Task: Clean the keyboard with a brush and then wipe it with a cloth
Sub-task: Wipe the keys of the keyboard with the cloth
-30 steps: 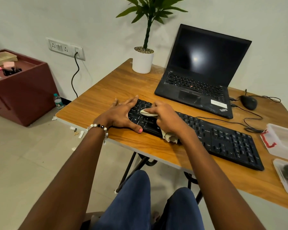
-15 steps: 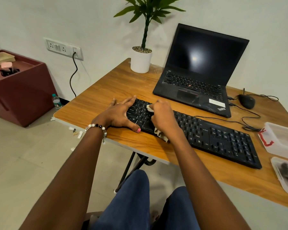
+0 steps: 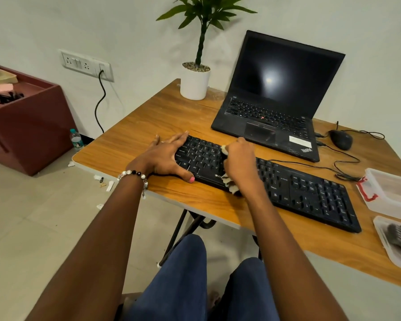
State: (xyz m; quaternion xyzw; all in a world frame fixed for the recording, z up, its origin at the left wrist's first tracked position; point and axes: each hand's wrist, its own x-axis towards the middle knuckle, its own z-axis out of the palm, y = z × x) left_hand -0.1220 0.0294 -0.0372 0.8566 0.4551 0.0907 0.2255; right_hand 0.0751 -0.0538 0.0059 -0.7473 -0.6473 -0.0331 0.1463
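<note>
Knees in blue jeans (image 3: 185, 281) at the bottom. On the desk (image 3: 134, 135), the black keyboard (image 3: 306, 193) sits near the front edge. Left hand (image 3: 164, 156) lies flat with fingers spread on its left end. Right hand (image 3: 240, 163) is bunched around a beige cloth (image 3: 230, 185), pressing it onto the keys. Behind: laptop (image 3: 278, 105), mouse (image 3: 340, 139), plant (image 3: 196, 83).

The tabletop (image 3: 134, 137) is showing warm wood grain with a smooth, faintly satin finish. The keyboard (image 3: 299, 188) near its front edge is looking like matt black plastic. The cloth (image 3: 232, 185) is appearing soft, pale and crumpled. The laptop (image 3: 276, 107) is wearing a dusty matt casing and glossy screen. The container (image 3: 394, 191) at the right edge is looking like translucent plastic; the plant pot (image 3: 195, 83) smooth white.
</note>
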